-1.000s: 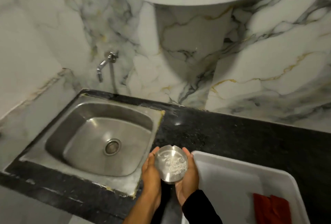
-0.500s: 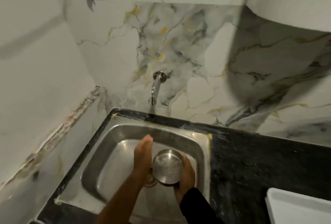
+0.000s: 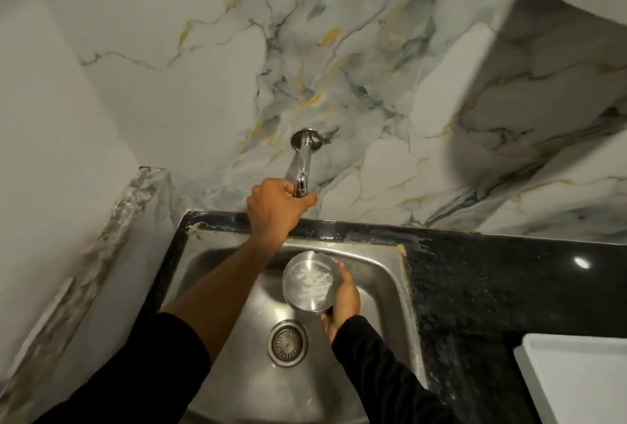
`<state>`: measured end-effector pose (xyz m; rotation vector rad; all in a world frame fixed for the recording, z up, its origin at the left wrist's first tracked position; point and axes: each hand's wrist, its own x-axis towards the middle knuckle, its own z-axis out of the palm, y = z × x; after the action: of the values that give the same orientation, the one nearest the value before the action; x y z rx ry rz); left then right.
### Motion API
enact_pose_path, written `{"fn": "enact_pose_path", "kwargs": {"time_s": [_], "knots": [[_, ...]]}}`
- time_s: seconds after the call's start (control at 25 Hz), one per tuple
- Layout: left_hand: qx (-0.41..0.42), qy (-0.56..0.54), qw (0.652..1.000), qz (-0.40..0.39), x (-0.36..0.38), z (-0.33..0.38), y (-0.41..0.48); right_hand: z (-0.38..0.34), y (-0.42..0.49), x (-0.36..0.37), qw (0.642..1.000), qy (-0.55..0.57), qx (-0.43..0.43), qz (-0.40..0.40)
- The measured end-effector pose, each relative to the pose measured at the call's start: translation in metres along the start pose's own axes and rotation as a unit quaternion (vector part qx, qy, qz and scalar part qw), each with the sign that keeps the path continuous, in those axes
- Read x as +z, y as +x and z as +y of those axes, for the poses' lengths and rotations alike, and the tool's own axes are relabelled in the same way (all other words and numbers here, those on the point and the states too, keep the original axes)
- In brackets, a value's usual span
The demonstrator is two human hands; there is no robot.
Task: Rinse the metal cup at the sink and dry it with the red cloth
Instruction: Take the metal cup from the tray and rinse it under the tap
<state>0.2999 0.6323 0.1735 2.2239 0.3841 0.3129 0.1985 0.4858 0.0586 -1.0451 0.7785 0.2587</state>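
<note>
My right hand (image 3: 343, 298) holds the metal cup (image 3: 310, 283) over the steel sink (image 3: 224, 288), mouth turned up toward me, with white residue inside it. The cup hangs under the chrome tap (image 3: 302, 166), which sticks out of the marble wall. My left hand (image 3: 276, 208) reaches up and grips the tap's lower end. No water is visible running. The red cloth is out of view.
A round drain (image 3: 288, 342) sits in the sink's floor below the cup. Black stone counter (image 3: 492, 281) runs to the right, with the corner of a white tray (image 3: 576, 376) at the lower right. A marble ledge (image 3: 112, 240) borders the sink on the left.
Both hands carried the cup from the counter by the tray to over the sink. My left hand then left the cup and rose to the tap. The view swung left, losing the red cloth.
</note>
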Motion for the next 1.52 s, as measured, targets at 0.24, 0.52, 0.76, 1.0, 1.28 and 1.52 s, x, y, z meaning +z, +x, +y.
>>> {"fn": "enact_pose_path", "kwargs": {"time_s": [0.24,0.52,0.76,1.0,1.28,1.52], "knots": [[0.028,-0.046,0.983,-0.174,-0.002,-0.011,0.024,0.001,0.017,0.019,1.0,-0.01,-0.004,0.011],[0.056,-0.152,0.909,-0.384,-0.021,-0.018,0.051,0.001,0.032,0.025,0.999,-0.039,-0.001,0.003],[0.045,-0.165,0.908,-0.383,-0.013,-0.023,0.054,0.015,0.034,0.025,0.999,-0.03,0.009,0.022],[0.036,-0.187,0.907,-0.376,-0.008,-0.025,0.053,0.007,0.033,0.054,0.999,-0.022,0.005,0.024],[0.016,-0.212,0.897,-0.388,-0.008,-0.027,0.053,0.026,0.024,0.038,0.999,0.011,0.026,0.039],[0.01,-0.225,0.896,-0.382,-0.009,-0.026,0.052,0.02,0.024,0.053,0.999,0.015,0.007,0.03]]}}
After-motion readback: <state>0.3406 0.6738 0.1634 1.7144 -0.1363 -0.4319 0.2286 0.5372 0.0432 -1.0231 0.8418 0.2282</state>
